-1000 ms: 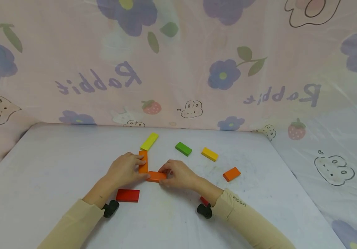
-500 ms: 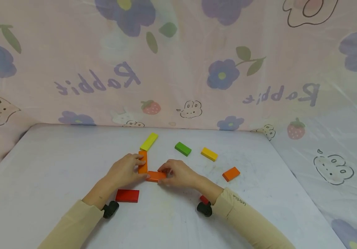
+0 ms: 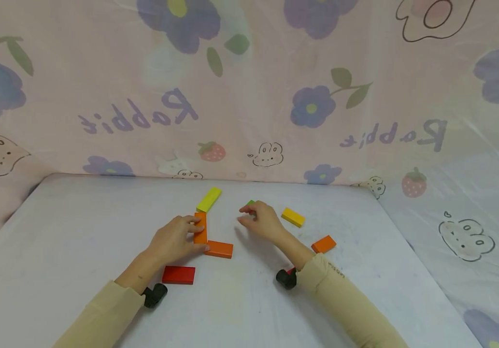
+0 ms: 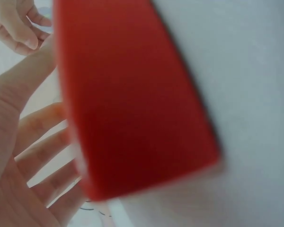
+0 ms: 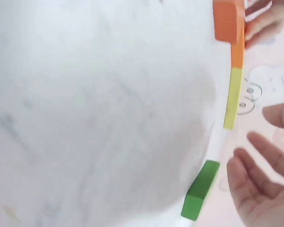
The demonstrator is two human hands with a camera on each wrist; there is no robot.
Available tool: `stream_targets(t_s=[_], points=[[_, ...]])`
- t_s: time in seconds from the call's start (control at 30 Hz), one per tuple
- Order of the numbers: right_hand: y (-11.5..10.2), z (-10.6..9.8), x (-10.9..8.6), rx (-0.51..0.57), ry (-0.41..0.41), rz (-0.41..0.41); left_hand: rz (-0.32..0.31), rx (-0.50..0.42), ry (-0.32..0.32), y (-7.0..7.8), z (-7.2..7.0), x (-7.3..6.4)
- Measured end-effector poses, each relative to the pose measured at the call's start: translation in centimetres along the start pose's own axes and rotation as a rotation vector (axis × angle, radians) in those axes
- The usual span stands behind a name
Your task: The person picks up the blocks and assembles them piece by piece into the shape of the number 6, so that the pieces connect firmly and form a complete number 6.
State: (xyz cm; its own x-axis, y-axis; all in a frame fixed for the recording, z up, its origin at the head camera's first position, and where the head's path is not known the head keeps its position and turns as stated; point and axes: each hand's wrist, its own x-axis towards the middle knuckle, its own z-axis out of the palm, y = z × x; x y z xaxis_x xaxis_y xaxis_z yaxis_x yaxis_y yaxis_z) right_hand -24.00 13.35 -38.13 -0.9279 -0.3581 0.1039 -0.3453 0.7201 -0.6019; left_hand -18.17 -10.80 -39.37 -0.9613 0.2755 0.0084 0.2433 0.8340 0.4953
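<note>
My left hand (image 3: 172,239) holds an orange block (image 3: 200,237), fingertips over it and thumb at its near end. A second orange block (image 3: 220,249) lies crosswise there, forming a corner with the first. Beyond them, a lime-yellow block (image 3: 209,199) slants away from the first block's far end. My right hand (image 3: 265,223) hovers to the right with parted fingers and nothing between them. It covers most of a green block (image 3: 250,202) in the head view; in the right wrist view that green block (image 5: 201,191) lies beside the fingertips.
A red block (image 3: 178,275) lies near my left wrist and looms large in the left wrist view. To the right are a yellow block (image 3: 293,217) and another orange block (image 3: 324,244). Another red block (image 3: 291,270) is mostly hidden behind the right wrist camera (image 3: 286,279).
My right hand has let go of the crosswise orange block and moved up and right to the green block. The left hand stays in place.
</note>
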Motion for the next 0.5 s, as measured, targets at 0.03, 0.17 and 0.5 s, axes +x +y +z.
stream_targets(t_s=[0.03,0.17,0.5], points=[[0.1,-0.1,0.2,-0.004,0.020,0.030,0.003,-0.004,0.004,0.0,0.0,0.0],[0.5,-0.4,0.8,-0.017,0.070,0.160,0.001,-0.019,0.009,-0.1,0.1,0.0],[1.1,-0.9,1.6,-0.019,0.067,0.322,-0.010,-0.035,0.011,0.0,0.2,0.0]])
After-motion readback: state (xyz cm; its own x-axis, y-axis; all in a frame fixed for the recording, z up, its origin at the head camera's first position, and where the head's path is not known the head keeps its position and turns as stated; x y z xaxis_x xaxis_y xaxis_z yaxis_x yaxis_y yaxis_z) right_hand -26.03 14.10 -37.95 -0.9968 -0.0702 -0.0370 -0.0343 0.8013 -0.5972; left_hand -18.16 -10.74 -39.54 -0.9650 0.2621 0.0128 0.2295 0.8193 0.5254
